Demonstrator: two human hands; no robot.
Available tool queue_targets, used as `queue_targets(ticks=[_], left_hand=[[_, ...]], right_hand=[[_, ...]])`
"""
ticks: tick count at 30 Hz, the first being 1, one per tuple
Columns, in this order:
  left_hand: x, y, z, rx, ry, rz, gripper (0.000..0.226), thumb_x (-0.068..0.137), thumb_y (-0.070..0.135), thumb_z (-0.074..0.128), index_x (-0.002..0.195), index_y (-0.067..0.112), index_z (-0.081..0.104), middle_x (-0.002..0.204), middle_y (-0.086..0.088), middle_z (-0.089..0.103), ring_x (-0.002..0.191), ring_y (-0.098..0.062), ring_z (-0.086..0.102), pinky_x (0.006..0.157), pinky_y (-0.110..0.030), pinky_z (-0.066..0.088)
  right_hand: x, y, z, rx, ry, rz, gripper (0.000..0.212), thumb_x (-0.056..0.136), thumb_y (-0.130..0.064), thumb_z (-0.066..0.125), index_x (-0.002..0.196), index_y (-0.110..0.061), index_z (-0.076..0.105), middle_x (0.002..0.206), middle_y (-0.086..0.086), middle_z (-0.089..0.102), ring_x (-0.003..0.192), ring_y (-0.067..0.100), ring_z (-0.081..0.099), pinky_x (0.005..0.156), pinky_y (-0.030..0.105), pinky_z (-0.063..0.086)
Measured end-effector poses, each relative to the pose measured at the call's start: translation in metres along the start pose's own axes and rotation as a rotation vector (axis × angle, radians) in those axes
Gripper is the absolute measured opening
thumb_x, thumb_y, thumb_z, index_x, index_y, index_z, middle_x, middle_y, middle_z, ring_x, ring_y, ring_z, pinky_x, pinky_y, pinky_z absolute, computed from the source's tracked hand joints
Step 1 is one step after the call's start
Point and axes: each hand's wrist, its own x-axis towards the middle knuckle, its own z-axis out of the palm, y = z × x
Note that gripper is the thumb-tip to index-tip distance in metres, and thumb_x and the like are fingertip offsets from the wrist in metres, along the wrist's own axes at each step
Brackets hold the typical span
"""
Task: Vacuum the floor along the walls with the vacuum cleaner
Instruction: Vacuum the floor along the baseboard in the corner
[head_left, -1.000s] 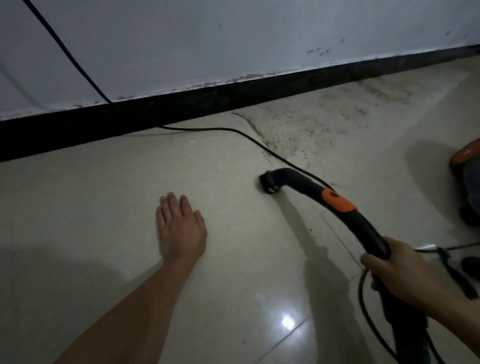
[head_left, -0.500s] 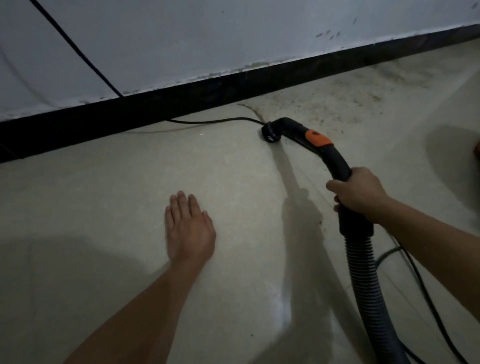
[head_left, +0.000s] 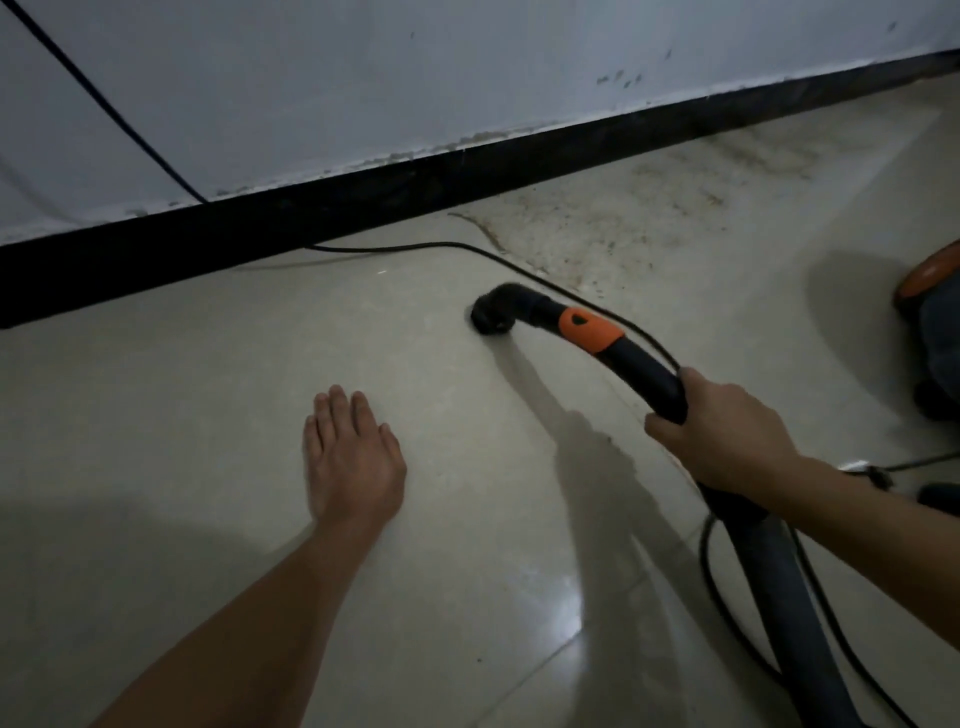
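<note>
The right hand (head_left: 722, 436) grips the black vacuum handle (head_left: 644, 371) behind its orange collar. The open nozzle end (head_left: 493, 314) sits on the tiled floor (head_left: 208, 389), apart from the black baseboard (head_left: 415, 192), and a power cord (head_left: 415, 246) lies between them. The left hand (head_left: 353, 457) lies flat on the bare floor nearer the camera, fingers straight, holding nothing. A dusty patch (head_left: 623, 223) spreads from beside the nozzle to the baseboard. The vacuum body (head_left: 935, 322) stands at the right edge.

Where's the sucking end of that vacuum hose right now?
In the head view the nozzle is down at the floor near centre, short of the baseboard, beside the cord and the dirty patch, ahead of the right hand gripping the handle.
</note>
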Motion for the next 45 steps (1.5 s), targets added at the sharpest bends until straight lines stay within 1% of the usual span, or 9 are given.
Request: queue_targets(ticks=[4, 12, 16, 22, 27, 34, 39, 42, 45], left_hand=[[-0.002, 0.001, -0.006, -0.012, -0.040, 0.011, 0.053, 0.097, 0.025, 0.034, 0.142, -0.004, 0.037, 0.151, -0.026, 0.030, 0.141, -0.039, 0.024, 0.117, -0.048, 0.015], [-0.015, -0.005, -0.021, 0.088, -0.143, 0.089, 0.057, 0.101, 0.029, 0.033, 0.148, -0.002, 0.025, 0.154, -0.027, 0.020, 0.143, -0.040, 0.017, 0.116, -0.048, 0.013], [-0.030, 0.000, -0.026, 0.078, -0.164, 0.076, 0.055, 0.100, 0.025, 0.037, 0.147, -0.002, 0.028, 0.153, -0.030, 0.021, 0.142, -0.043, 0.018, 0.116, -0.049, 0.014], [-0.052, 0.002, -0.026, 0.042, -0.148, 0.057, 0.053, 0.099, 0.023, 0.036, 0.145, -0.003, 0.032, 0.151, -0.030, 0.024, 0.142, -0.043, 0.020, 0.116, -0.049, 0.014], [-0.056, -0.005, -0.025, 0.033, -0.134, 0.109, 0.063, 0.093, 0.031, 0.023, 0.144, -0.003, 0.034, 0.150, -0.031, 0.026, 0.141, -0.044, 0.023, 0.116, -0.051, 0.017], [-0.055, -0.006, -0.021, 0.015, -0.109, 0.091, 0.065, 0.090, 0.034, 0.024, 0.143, 0.000, 0.038, 0.150, -0.028, 0.030, 0.140, -0.042, 0.025, 0.116, -0.049, 0.017], [-0.056, -0.005, -0.025, 0.024, -0.133, 0.089, 0.063, 0.091, 0.033, 0.024, 0.144, 0.001, 0.037, 0.151, -0.027, 0.029, 0.141, -0.041, 0.025, 0.116, -0.048, 0.017], [-0.055, -0.006, -0.024, 0.025, -0.135, 0.092, 0.061, 0.091, 0.032, 0.027, 0.142, 0.000, 0.040, 0.149, -0.028, 0.031, 0.140, -0.041, 0.027, 0.115, -0.049, 0.019], [-0.054, -0.007, -0.023, 0.042, -0.146, 0.099, 0.061, 0.092, 0.031, 0.028, 0.141, -0.001, 0.041, 0.148, -0.028, 0.033, 0.139, -0.042, 0.029, 0.115, -0.049, 0.021]], right_hand=[[-0.052, 0.063, -0.019, 0.037, -0.085, 0.128, 0.029, 0.079, -0.050, 0.063, 0.082, -0.027, 0.044, 0.062, -0.005, 0.059, 0.052, 0.014, 0.058, 0.045, 0.025, 0.035], [-0.158, 0.146, -0.029, 0.375, -0.251, 0.378, 0.017, 0.083, -0.019, 0.072, 0.094, -0.023, 0.059, 0.055, 0.005, 0.068, 0.045, 0.021, 0.067, 0.045, 0.037, 0.055], [-0.183, 0.150, -0.028, 0.418, -0.164, 0.429, 0.017, 0.081, -0.018, 0.072, 0.091, -0.022, 0.059, 0.055, 0.008, 0.067, 0.046, 0.022, 0.066, 0.049, 0.042, 0.056], [-0.216, 0.115, -0.002, 0.239, -0.250, 0.308, 0.021, 0.074, -0.036, 0.071, 0.083, -0.030, 0.054, 0.059, -0.005, 0.063, 0.047, 0.005, 0.060, 0.044, 0.023, 0.043], [-0.192, 0.106, 0.000, 0.354, -0.075, 0.452, 0.020, 0.079, -0.030, 0.070, 0.091, -0.026, 0.055, 0.066, -0.001, 0.065, 0.055, 0.016, 0.064, 0.052, 0.031, 0.052], [-0.177, 0.076, 0.011, 0.421, -0.104, 0.359, 0.020, 0.077, -0.027, 0.071, 0.088, -0.028, 0.054, 0.061, -0.002, 0.065, 0.044, 0.008, 0.062, 0.044, 0.028, 0.049], [-0.151, 0.038, 0.019, 0.245, -0.168, 0.141, 0.027, 0.079, -0.035, 0.070, 0.093, -0.031, 0.048, 0.064, -0.011, 0.057, 0.049, -0.003, 0.055, 0.039, 0.009, 0.034], [-0.116, 0.027, 0.008, 0.297, -0.085, 0.264, 0.025, 0.078, -0.033, 0.068, 0.095, -0.021, 0.053, 0.072, -0.001, 0.061, 0.060, 0.015, 0.061, 0.052, 0.027, 0.047], [-0.095, 0.010, 0.009, 0.173, -0.095, 0.148, 0.027, 0.079, -0.037, 0.066, 0.094, -0.022, 0.049, 0.068, -0.005, 0.057, 0.056, 0.011, 0.055, 0.047, 0.025, 0.037]])
